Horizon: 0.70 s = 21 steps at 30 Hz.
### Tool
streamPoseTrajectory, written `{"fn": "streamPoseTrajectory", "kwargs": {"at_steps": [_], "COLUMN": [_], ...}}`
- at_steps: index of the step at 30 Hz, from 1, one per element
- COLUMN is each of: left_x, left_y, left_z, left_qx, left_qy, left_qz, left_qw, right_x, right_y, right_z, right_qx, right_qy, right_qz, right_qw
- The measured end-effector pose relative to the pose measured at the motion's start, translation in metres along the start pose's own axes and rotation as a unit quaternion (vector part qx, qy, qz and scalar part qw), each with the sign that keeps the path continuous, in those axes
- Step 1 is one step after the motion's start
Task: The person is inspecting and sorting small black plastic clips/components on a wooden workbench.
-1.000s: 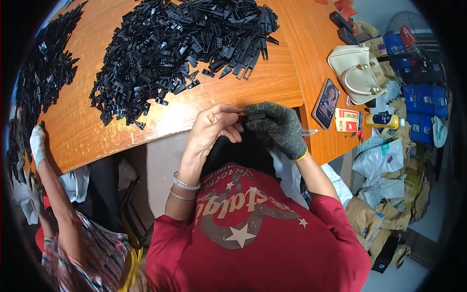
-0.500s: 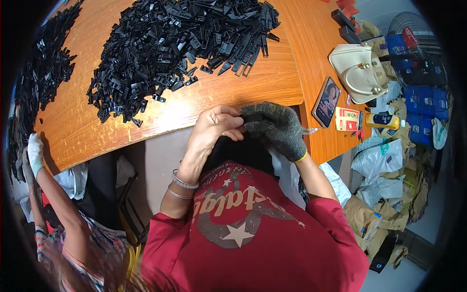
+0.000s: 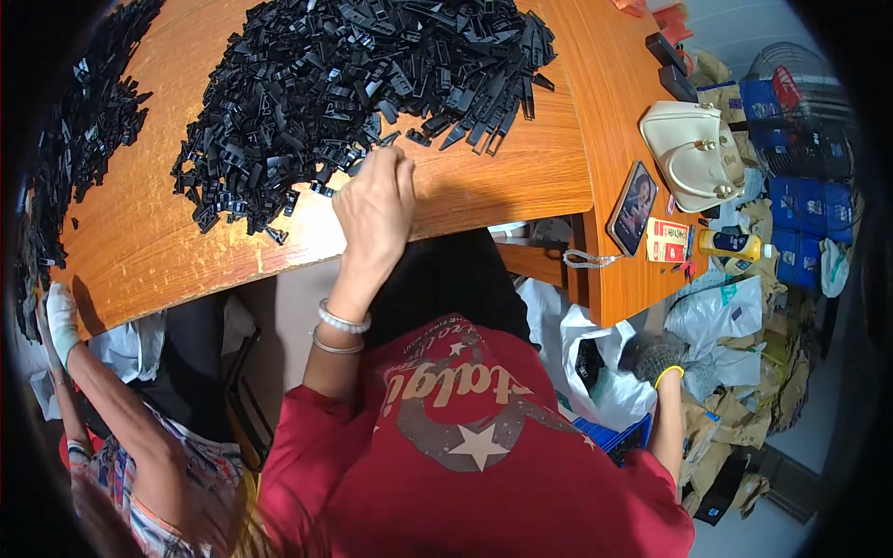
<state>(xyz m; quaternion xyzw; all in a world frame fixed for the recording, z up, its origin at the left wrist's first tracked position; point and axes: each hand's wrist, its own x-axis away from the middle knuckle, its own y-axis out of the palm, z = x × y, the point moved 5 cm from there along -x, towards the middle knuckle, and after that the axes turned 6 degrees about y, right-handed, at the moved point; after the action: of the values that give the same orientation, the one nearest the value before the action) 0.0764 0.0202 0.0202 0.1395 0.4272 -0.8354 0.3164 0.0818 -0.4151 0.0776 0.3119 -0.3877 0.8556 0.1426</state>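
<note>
On the wooden table [image 3: 502,186], a large pile of small black plastic parts [image 3: 307,112] spreads toward me. My left hand [image 3: 374,205], bare with two bracelets at the wrist, reaches to the pile's near edge. Its fingers are curled inward and closed; what they grip, if anything, is hidden behind the knuckles. Off to the right, below table height, my right hand [image 3: 654,358] wears a dark grey knitted glove. It is beside an open white plastic bag [image 3: 595,358], and its fingers blur together.
At left, a co-worker's white-gloved hand [image 3: 63,321] is near another heap of black parts [image 3: 88,130]. On the right table stand a phone [image 3: 633,209], a cream handbag [image 3: 693,153] and a yellow bottle [image 3: 735,244]. A blue crate [image 3: 628,437] sits low beside me.
My hands, together at the table edge before, have come apart. The left moved forward to the pile; the right swung right and down beside the white bag.
</note>
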Motion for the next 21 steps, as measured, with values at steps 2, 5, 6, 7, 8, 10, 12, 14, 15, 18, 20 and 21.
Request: {"fn": "streamPoseTrajectory", "kwargs": {"at_steps": [2,5,6,7,8,10,12,14,15,18,20,21], "left_x": [-0.010,-0.027,-0.032,-0.035,-0.033,-0.030,-0.017,0.000,0.010,0.039,0.044,0.040], "left_y": [0.003,0.018,0.025,0.034,0.037,0.037,0.030,0.018,0.019,0.022,0.017,0.014], "left_z": [-0.003,0.005,0.004,0.002,0.004,0.006,0.012,0.021,0.022,0.034,0.045,0.042], "left_qx": [0.016,0.042,0.042,0.008,0.005,-0.004,0.015,0.018,0.045,0.094,0.104,0.101], "left_qy": [0.025,0.032,0.044,0.030,0.033,0.029,0.044,0.062,0.070,0.095,0.111,0.110], "left_qz": [0.006,-0.020,-0.026,-0.054,-0.052,-0.053,-0.001,0.052,0.050,0.004,-0.004,-0.006], "left_qw": [1.000,0.998,0.998,0.998,0.998,0.998,0.999,0.997,0.995,0.991,0.988,0.989], "right_x": [-0.004,-0.012,-0.015,-0.016,-0.018,-0.040,-0.030,-0.033,-0.049,-0.079,-0.068,-0.069], "right_y": [-0.007,-0.020,-0.026,-0.046,-0.068,-0.063,-0.092,-0.136,-0.154,-0.160,-0.177,-0.178], "right_z": [-0.003,-0.006,-0.008,-0.021,-0.039,-0.070,-0.110,-0.149,-0.162,-0.202,-0.217,-0.218], "right_qx": [-0.028,-0.069,-0.083,-0.118,-0.153,-0.135,-0.169,-0.181,-0.523,-0.639,-0.577,-0.579], "right_qy": [-0.023,-0.055,-0.066,-0.107,-0.149,-0.196,-0.350,-0.372,-0.300,-0.305,-0.416,-0.418], "right_qz": [0.010,0.025,0.031,0.066,0.103,0.178,0.453,0.443,0.165,0.186,0.341,0.339], "right_qw": [0.999,0.996,0.994,0.985,0.971,0.955,0.802,0.796,0.780,0.682,0.614,0.613]}}
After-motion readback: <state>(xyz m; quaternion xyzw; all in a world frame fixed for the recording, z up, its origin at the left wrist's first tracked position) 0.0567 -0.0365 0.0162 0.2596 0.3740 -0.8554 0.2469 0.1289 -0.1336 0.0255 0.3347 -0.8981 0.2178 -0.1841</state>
